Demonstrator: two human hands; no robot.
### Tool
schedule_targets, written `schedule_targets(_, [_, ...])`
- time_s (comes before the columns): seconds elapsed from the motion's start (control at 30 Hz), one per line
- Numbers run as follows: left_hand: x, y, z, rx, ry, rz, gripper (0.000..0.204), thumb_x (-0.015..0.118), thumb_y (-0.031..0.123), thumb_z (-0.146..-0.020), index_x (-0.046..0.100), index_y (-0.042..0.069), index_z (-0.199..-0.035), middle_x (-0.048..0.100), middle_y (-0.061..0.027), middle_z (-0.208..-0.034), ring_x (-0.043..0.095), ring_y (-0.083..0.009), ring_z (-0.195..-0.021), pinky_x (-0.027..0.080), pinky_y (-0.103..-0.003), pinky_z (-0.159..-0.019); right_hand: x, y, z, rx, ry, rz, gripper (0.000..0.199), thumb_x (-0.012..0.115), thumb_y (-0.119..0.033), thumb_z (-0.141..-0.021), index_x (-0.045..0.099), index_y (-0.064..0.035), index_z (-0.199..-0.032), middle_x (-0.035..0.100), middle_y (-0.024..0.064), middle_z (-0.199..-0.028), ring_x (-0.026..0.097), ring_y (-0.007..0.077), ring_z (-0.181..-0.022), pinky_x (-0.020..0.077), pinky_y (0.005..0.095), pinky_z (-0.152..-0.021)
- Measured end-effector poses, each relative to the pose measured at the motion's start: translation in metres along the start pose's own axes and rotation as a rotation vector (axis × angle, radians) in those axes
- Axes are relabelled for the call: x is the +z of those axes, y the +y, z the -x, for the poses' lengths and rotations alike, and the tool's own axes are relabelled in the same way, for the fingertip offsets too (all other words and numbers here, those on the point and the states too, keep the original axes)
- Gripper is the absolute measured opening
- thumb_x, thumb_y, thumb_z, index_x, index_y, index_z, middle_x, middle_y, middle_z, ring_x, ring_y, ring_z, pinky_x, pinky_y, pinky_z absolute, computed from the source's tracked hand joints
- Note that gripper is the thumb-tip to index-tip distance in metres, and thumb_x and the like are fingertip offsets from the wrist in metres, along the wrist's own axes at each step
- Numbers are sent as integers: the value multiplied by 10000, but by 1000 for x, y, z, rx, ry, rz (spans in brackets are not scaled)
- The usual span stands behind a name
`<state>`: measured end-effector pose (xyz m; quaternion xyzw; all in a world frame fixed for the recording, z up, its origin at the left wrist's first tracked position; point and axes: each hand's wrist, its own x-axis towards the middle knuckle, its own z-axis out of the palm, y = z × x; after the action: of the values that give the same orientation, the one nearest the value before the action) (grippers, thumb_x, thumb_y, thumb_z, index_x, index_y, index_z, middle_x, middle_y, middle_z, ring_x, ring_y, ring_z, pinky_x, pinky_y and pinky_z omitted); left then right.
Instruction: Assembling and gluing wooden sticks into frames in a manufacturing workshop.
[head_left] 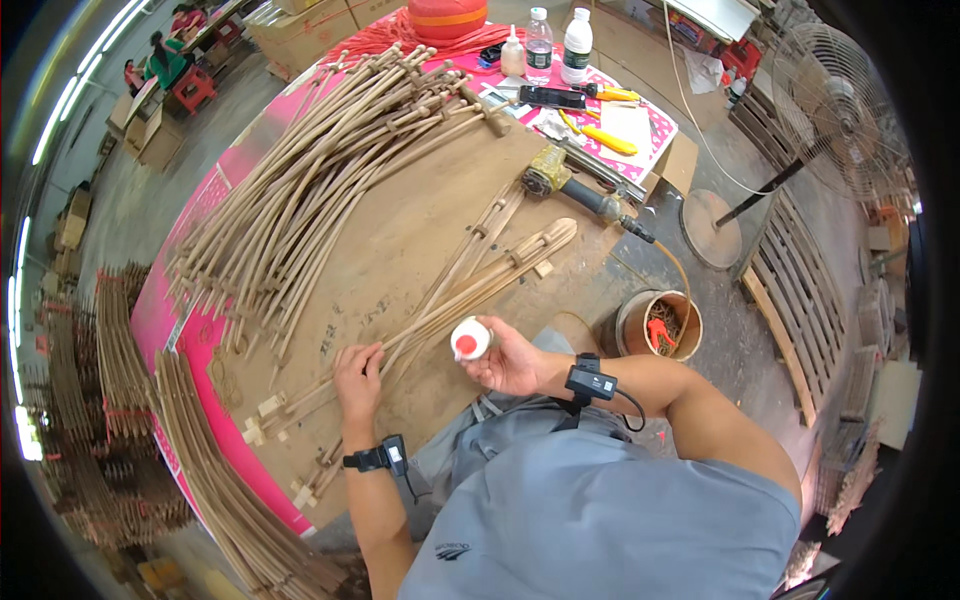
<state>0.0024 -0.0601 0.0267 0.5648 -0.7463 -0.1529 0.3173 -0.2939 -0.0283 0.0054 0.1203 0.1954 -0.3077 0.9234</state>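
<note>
My right hand (512, 362) is closed round a small white bottle (474, 336) with a red top, held above the table close to my body. To its left, my left hand (357, 384) is bent over the thin wooden sticks (430, 322), thumb and fingertips together on them. Those sticks run diagonally to a wider, rounded wooden end piece (560, 234) at the upper right. A second narrow wooden frame (484, 228) lies alongside. Small pale wooden blocks (270, 405) sit at the lower left ends of the sticks. The underside of my left fingers is hidden.
A large heap of wooden sticks (330, 170) covers the table's far left. A nail gun (570, 188) with a hose lies at right, near a bucket (688, 325). Bottles (577, 45) and yellow-handled tools (610, 138) stand or lie at the back. A fan (835, 105) stands beyond.
</note>
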Motion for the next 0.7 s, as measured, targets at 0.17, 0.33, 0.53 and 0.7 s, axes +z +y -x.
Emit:
schedule_targets(0.17, [1, 2, 2, -48, 2, 20, 134, 732, 81, -871, 772, 30, -987, 689, -116, -956, 624, -305, -939, 488, -388, -863, 23, -19, 32, -452, 165, 275, 484, 634, -426, -997, 584, -30, -1270, 718, 124, -1102, 717, 216, -923, 613, 321, -717])
schedule_targets(0.33, [-2, -1, -1, -26, -11, -4, 130, 728, 101, -880, 771, 34, -983, 692, -111, -954, 625, -305, -943, 483, -392, -865, 18, -79, 103, -1444, 411, 1017, 496, 809, -151, -871, 566, -10, -1280, 687, 74, -1148, 671, 161, -1059, 539, 334, -937])
schedule_targets(0.53, [-3, 0, 1, -42, -15, 1, 126, 714, 92, -892, 769, 29, -987, 687, -115, -963, 626, -301, -949, 485, -388, -865, 7, -89, 137, -1500, 699, 1169, 578, 890, -121, -782, 577, -15, -1257, 683, 80, -1144, 664, 166, -1061, 538, 335, -933])
schedule_targets(0.7, [-3, 1, 0, -58, -32, 7, 135, 711, 83, -897, 766, 18, -1002, 679, -124, -975, 631, -299, -953, 493, -384, -864, 6, -73, 128, -1518, 705, 1361, 583, 909, -140, -763, 596, -30, -1243, 693, 81, -1140, 675, 173, -1046, 541, 331, -925])
